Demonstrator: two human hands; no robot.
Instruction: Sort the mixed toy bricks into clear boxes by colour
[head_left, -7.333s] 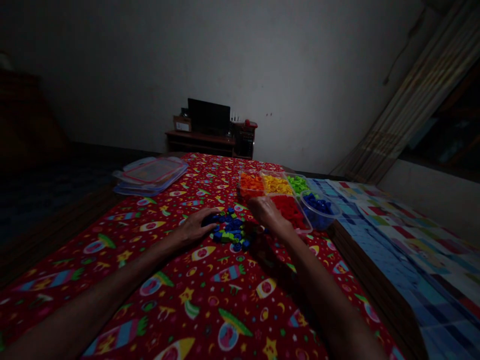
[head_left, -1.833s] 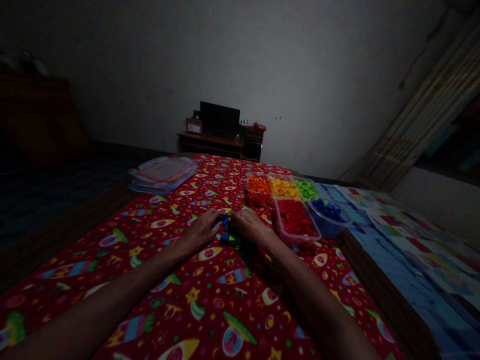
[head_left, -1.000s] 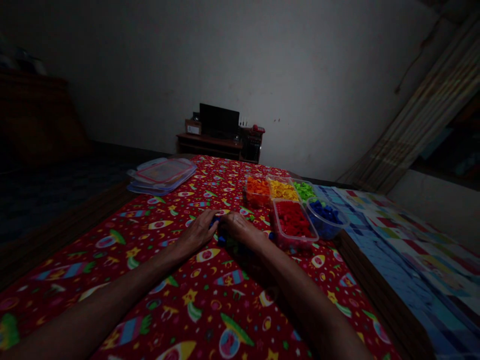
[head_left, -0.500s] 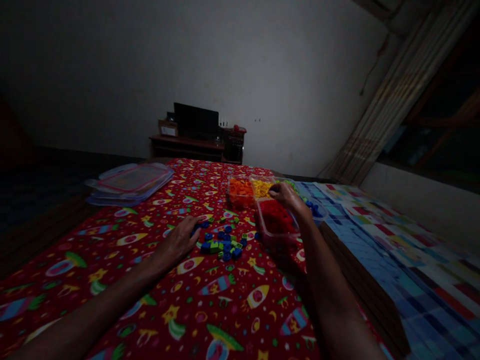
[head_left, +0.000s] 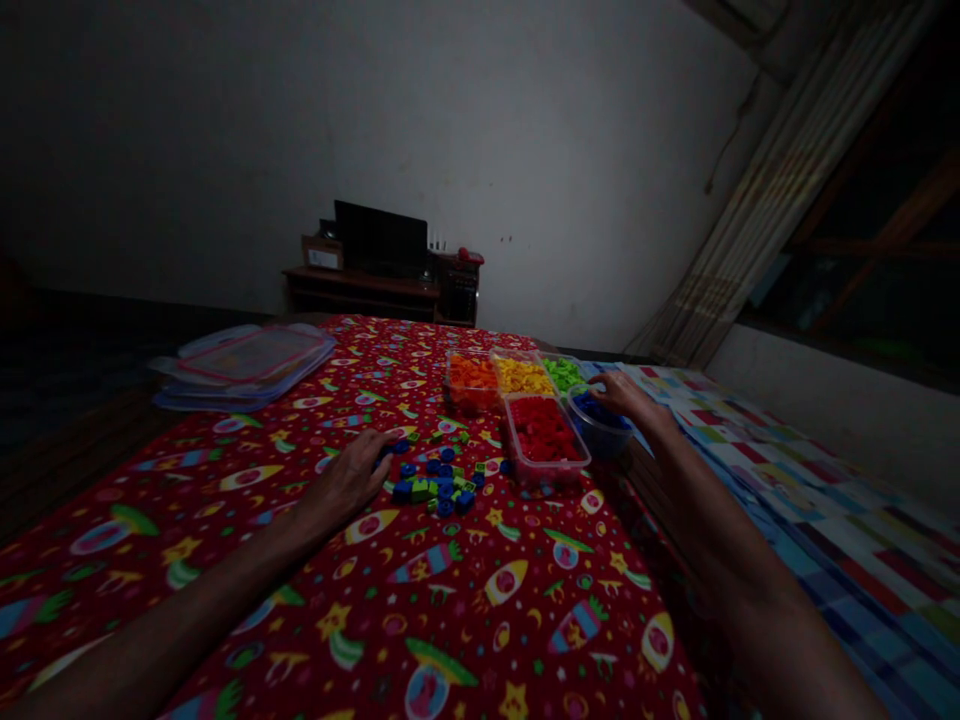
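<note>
A small heap of blue and green bricks point(head_left: 439, 484) lies on a red cloth printed with rockets point(head_left: 420, 590). My left hand point(head_left: 349, 480) rests flat on the cloth just left of the heap, fingers spread and touching its edge. My right hand point(head_left: 622, 395) reaches over the round tub of blue bricks point(head_left: 598, 425), fingers curled down into it; whether they hold anything is hidden. Beside that tub stand clear boxes of red bricks point(head_left: 544, 430), orange bricks point(head_left: 471, 373), yellow bricks point(head_left: 520, 375) and green bricks point(head_left: 562, 372).
A stack of clear lids point(head_left: 244, 360) lies at the far left of the cloth. A patchwork cloth point(head_left: 810, 500) covers the surface to the right. A low cabinet with a dark screen point(head_left: 381, 262) stands against the back wall. The room is dim.
My right hand left the brick heap, passed over the yellow and red boxes, and now sits over the blue tub. My left hand stayed by the heap.
</note>
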